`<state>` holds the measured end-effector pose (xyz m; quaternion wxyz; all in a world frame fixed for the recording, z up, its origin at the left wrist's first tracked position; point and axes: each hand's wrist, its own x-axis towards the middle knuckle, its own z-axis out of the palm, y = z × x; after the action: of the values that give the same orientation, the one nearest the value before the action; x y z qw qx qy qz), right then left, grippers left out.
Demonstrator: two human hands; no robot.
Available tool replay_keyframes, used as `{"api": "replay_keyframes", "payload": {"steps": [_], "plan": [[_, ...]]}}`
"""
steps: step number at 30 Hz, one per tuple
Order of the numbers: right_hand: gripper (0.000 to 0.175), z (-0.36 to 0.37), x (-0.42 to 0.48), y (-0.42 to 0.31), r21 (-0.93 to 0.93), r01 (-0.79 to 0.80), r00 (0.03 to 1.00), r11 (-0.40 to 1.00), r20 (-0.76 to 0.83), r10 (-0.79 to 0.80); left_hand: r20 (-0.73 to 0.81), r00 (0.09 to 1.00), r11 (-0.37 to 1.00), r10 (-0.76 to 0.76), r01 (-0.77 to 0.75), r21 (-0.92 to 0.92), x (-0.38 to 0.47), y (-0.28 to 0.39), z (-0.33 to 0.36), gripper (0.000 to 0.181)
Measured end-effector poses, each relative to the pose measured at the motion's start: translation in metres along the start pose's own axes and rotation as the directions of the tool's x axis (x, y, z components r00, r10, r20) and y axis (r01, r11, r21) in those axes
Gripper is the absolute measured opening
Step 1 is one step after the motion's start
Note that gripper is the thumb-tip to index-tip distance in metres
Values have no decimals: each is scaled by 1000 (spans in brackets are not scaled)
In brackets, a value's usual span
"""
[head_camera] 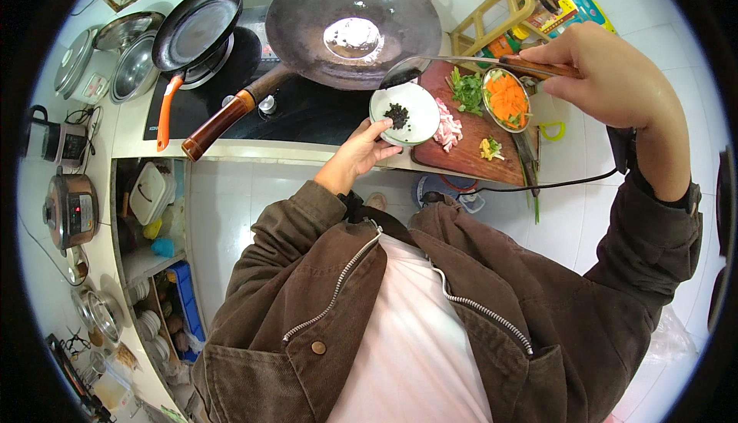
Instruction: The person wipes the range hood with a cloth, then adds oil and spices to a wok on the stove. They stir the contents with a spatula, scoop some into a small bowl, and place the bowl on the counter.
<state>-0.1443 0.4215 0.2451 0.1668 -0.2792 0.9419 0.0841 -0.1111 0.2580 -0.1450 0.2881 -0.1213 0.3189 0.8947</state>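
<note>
My left hand [366, 149] grips the rim of a small white bowl [424, 114] with dark bits, perhaps fermented black beans, in it. In my right hand [605, 77] is the wooden handle of a metal spatula [461, 61], whose blade is over the bowl's far edge, beside the wok [311, 19]. The wok rests on the cooktop with shiny liquid at its bottom. On a wooden cutting board [461, 161] lie sliced raw meat [448, 129], chopped greens [467, 91] and a small heap of yellow and green pieces [491, 148]. A bowl of sliced carrots [506, 100] stands there too.
A frying pan [196, 31] with an orange handle sits left of the wok. The wok's wooden handle [219, 126] juts over the counter edge. A knife [526, 158] lies at the board's right side. Behind stands a yellow rack [490, 14] near seasoning packets. Metal bowls [135, 68] stand far left.
</note>
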Motion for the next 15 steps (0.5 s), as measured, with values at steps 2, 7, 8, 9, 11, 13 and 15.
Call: {"api": "replay_keyframes", "payload": {"steps": [2, 7, 8, 9, 11, 13, 15], "plan": [[38, 1, -3, -5, -19, 42, 997, 999, -64, -43, -4, 1000, 1000, -9, 9, 0, 2, 0, 2, 49], [39, 0, -20, -13, 24, -32, 998, 999, -62, 33, 16, 999, 999, -31, 32, -20, 6, 0, 1, 50], [39, -1, -24, -15, 51, -53, 997, 997, -51, 55, 29, 999, 999, -38, 39, -34, 7, 1, 0, 54], [40, -1, -27, -16, 98, -54, 997, 994, -42, 58, 43, 998, 998, -46, 48, -47, 7, 1, 0, 58], [40, -2, -32, -17, 77, -56, 998, 995, -2, 57, 63, 997, 998, -48, 51, -45, 9, 0, -2, 58], [38, 1, -38, -19, 104, -76, 997, 992, -9, 78, 75, 996, 998, -49, 52, -40, 10, 0, -3, 57], [35, 6, -45, -20, 159, -130, 988, 979, -63, 141, 82, 996, 998, -45, 48, -35, 10, 0, -4, 57]]}}
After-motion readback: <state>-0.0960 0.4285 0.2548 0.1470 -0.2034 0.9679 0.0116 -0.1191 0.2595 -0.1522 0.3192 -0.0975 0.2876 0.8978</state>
